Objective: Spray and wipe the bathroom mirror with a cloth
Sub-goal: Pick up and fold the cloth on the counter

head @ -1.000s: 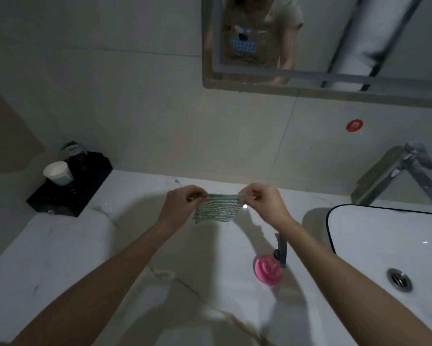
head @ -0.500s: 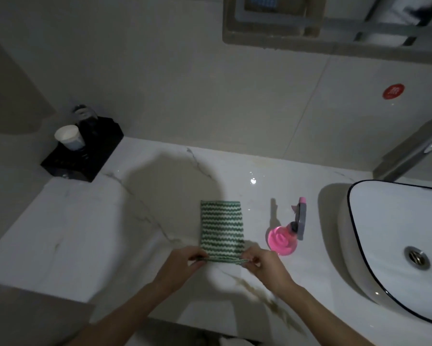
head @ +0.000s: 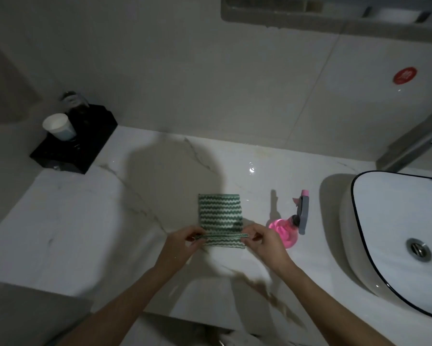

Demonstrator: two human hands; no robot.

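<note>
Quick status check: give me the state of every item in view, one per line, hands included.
Cloth: flat on the counter, near edge lifted and folding over.
Left hand: pinches the cloth's near left corner.
Right hand: pinches the near right corner.
Spray bottle: upright, untouched, right of the cloth.
Cup: upright on the black tray.
Sink: drain open; no water visible.

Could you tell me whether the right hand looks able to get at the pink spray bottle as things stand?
Probably yes: the right hand lies just beside the pink spray bottle, nothing between, though it pinches the striped cloth.
</note>
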